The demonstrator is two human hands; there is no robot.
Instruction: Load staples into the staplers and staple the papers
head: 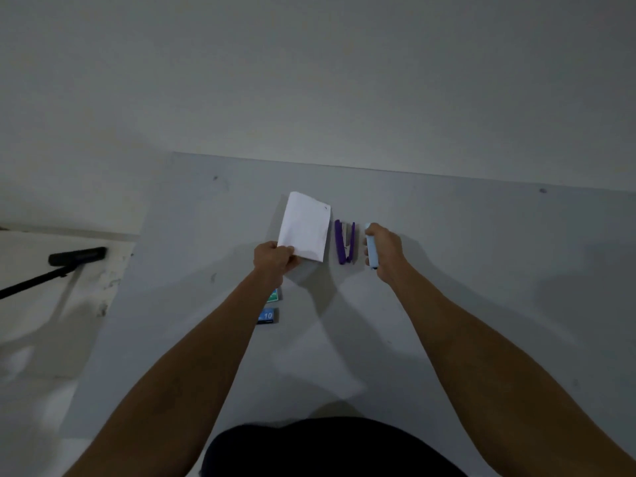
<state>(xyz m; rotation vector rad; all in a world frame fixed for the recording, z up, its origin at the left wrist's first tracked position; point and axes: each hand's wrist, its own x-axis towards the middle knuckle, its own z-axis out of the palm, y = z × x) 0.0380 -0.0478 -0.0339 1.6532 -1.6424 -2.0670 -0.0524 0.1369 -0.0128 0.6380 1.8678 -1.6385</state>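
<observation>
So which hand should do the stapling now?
Probably the right hand: it already grips the light blue stapler, while the left hand holds the white papers by a corner.

1. The number "10" stands in white on the blue staple box (267, 316), which lies on the tabletop (447, 321) near the left forearm
2. The green staple box (273, 296), just beyond the blue one and partly hidden by the left wrist, bears a white marking too small and blurred to read
3. No other writing can be read
</observation>
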